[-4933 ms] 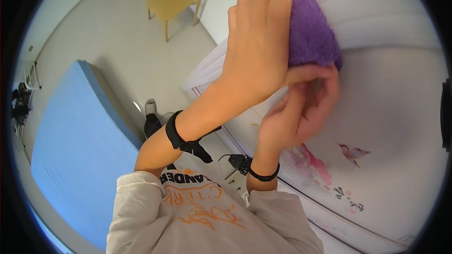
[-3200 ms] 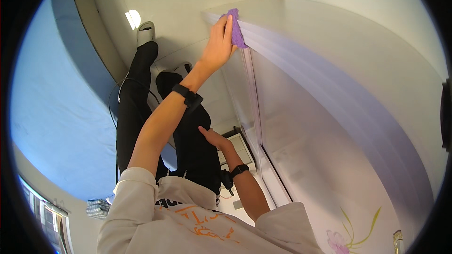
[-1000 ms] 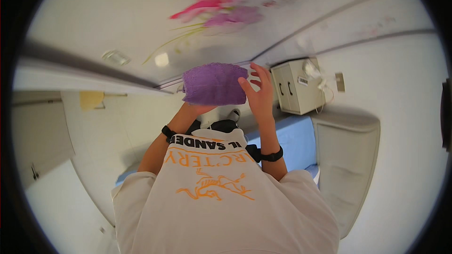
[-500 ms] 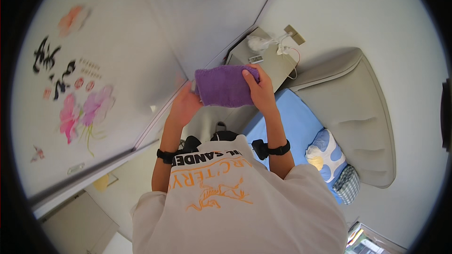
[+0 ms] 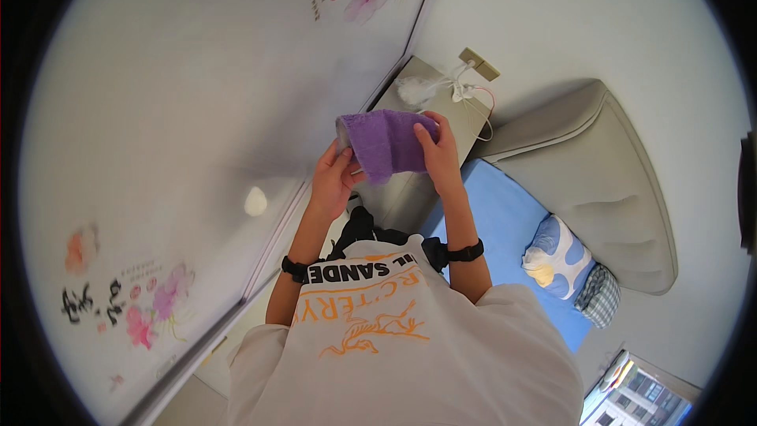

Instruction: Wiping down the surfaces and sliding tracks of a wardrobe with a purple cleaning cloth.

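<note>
A folded purple plush cloth point(image 5: 386, 144) is held up in front of me between both hands. My right hand point(image 5: 439, 150) grips its right end, the thumb lying on top and the other fingers wrapped round the edge. At the left end, my left hand point(image 5: 335, 180) pinches the cloth's edge, with some fingers hidden beneath it. That end bends over and shows a paler grey inner side. Each of my wrists carries a black strap.
White sliding doors point(image 5: 181, 110) with flower prints fill the left side. Beyond the cloth stands a bedside cabinet point(image 5: 402, 95) with a white plastic bag point(image 5: 418, 91) and cables. To the right is a bed with a blue sheet point(image 5: 497, 213), pillows point(image 5: 557, 259) and a padded headboard point(image 5: 599, 181).
The view has turned, and the doors and bed have shifted in it. The cloth's left end now folds over and shows its inner side. My left hand has its fingers on that edge.
</note>
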Motion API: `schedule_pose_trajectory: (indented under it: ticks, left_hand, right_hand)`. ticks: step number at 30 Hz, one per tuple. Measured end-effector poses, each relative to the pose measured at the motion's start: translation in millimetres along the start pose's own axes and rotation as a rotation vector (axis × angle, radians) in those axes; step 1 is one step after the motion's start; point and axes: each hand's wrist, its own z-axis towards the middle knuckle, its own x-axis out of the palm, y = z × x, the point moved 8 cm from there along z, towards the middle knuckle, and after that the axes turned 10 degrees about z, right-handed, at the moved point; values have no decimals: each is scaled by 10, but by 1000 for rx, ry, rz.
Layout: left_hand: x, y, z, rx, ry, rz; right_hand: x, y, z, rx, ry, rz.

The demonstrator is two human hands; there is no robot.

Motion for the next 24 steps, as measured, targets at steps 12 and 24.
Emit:
schedule_pose_trajectory:
  ticks: [12, 24]
  left_hand:
    - [504, -345, 875, 107, -1, 575]
    - [919, -506, 1506, 161, -184, 1217]
  right_hand:
    - [347, 91, 491, 144, 435, 95]
    - [309, 754, 1454, -228, 382, -280]
